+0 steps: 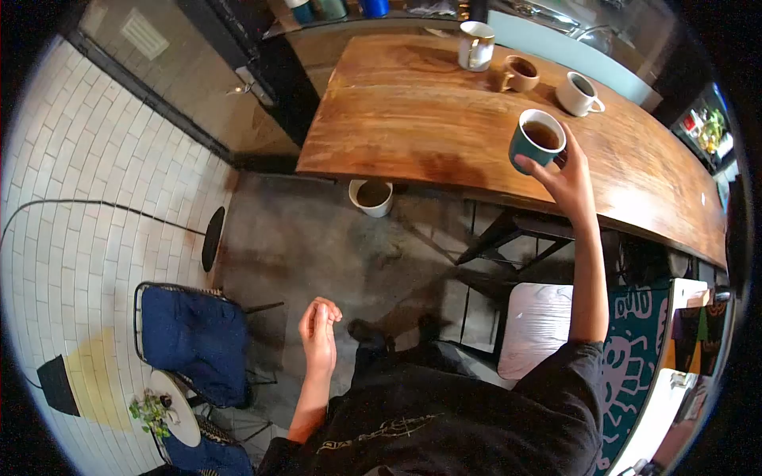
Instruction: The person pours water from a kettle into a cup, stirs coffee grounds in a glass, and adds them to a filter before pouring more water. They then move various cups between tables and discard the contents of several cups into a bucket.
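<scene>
My right hand (573, 184) reaches over the wooden table and grips a dark green cup (520, 149) with a white rim, thumb on its near side. Brown liquid stands inside the cup. Behind it on the table are a white cup (572, 98) with dark contents, a brown cup (521, 75), and a tall white mug (475, 49) with brown markings. My left hand (319, 337) hangs over the floor in front of my body, its fingers curled together with nothing showing in them.
The wooden table (397, 119) spans the upper view. Below its left front edge is a white bin (373, 208). A white-topped stool (536, 333) stands near my right arm. At left are a blue chair (194, 341) and a small round table (186, 424) with a plant (151, 411).
</scene>
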Demonstrator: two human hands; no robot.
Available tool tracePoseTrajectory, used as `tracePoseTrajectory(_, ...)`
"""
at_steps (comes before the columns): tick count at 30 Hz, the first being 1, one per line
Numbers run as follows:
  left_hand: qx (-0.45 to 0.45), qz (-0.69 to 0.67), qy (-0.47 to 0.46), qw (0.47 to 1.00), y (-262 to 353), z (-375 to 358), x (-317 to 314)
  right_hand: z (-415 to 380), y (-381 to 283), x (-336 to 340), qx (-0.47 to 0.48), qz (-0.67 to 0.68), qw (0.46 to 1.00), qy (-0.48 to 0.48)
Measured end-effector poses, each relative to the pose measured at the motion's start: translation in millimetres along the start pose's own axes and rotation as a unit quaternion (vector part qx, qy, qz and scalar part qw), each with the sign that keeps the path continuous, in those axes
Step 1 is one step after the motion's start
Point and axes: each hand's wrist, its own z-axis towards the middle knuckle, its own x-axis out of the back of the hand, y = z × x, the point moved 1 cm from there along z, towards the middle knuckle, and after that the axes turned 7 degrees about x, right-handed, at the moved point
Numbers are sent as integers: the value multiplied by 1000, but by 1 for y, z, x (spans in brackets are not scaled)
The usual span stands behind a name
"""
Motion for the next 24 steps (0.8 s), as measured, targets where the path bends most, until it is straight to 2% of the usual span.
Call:
tracePoseTrajectory(3, 10, -9, 7, 1000, 3, 10, 30, -10, -45, -43, 15, -14, 999, -43)
tracePoseTrajectory(8, 19, -1, 7, 1000, 22, 42, 98, -30, -116, -134, -15, -3, 997, -73)
tracePoseTrajectory(13, 20, 22, 12, 999, 27, 80, 177, -41, -145, -256, -38, 117, 972, -199)
tracePoseTrajectory(15, 48, 62, 2, 997, 25, 96, 203, -50, -132, -311, -43, 113, 961, -247)
tracePoseTrajectory(18, 53, 59, 24, 997, 21, 117, 229, -64, -102, -398, -79, 152, 950, -261)
tracePoseTrajectory(22, 76, 86, 46, 992, -8, 146, 260, -91, -21, -510, -84, 113, 963, -229)
tracePoseTrajectory(24, 82, 82, 54, 992, -46, 166, 274, -105, 33, -561, -125, 124, 963, -204)
